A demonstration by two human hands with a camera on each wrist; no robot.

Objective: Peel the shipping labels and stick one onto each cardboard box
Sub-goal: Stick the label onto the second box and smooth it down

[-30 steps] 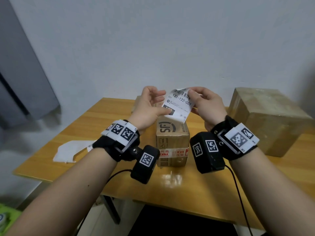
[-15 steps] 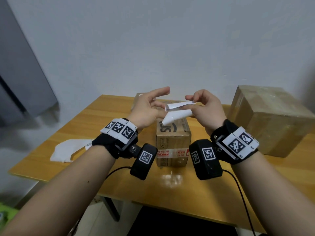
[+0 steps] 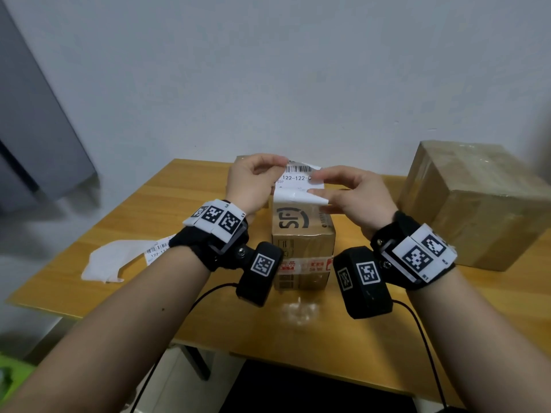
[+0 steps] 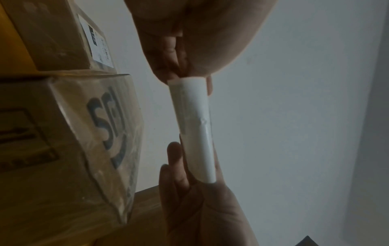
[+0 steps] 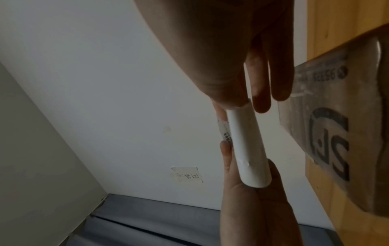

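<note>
I hold a white shipping label (image 3: pixel 298 177) above the small SF-printed cardboard box (image 3: pixel 301 232), its barcode side towards me. My left hand (image 3: pixel 280 166) pinches its top left corner. My right hand (image 3: pixel 314 183) pinches its right edge. The label's lower part curls into a roll (image 3: pixel 301 198). Both wrist views show that white roll (image 4: pixel 195 129) (image 5: pixel 246 146) pinched at both ends, next to the SF box (image 4: pixel 63 149) (image 5: pixel 328 141). A large taped box (image 3: pixel 477 210) stands at the right. A third box (image 4: pixel 52 33) behind the SF box bears a stuck label (image 4: pixel 95 40).
White label sheets (image 3: pixel 113 259) lie on the left of the wooden table (image 3: pixel 313 338), one printed label (image 3: pixel 156 250) among them. A grey wall stands close behind the table. The table's front edge runs under my forearms.
The label, edge-on and folded half a second ago, now faces me with its lower part rolled up. Both hands have kept their hold and shifted slightly.
</note>
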